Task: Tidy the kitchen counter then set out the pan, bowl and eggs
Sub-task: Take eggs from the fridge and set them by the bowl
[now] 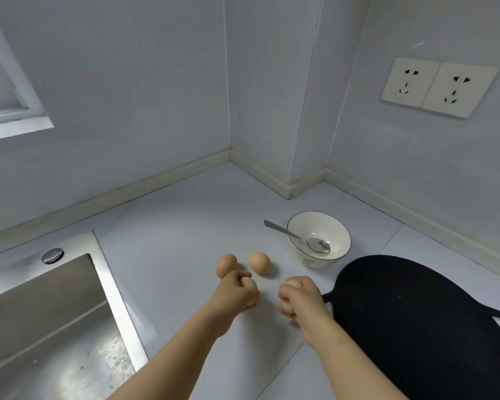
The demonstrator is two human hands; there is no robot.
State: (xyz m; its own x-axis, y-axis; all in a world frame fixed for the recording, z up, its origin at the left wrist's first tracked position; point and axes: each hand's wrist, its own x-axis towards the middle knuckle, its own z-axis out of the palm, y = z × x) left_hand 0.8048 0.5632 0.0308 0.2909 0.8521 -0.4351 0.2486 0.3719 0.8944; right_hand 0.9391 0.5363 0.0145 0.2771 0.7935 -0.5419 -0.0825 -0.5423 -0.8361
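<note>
Two brown eggs lie loose on the white counter (171, 241): one egg (226, 264) just beyond my left hand, the other egg (259, 261) to its right. My left hand (237, 294) grips a third egg (251, 287), low over the counter. A pale egg (292, 284) sits in the curled fingers of my right hand (299, 298). The white bowl (338, 241) with a metal spoon (298, 236) in it stands behind my right hand. At the right lies the black pan (416, 321), seen from above.
A steel sink (55, 327) fills the lower left, its rim close to my left forearm. Walls form a corner behind the counter, with a projecting column (272, 111). Two wall sockets (439, 86) sit at the upper right.
</note>
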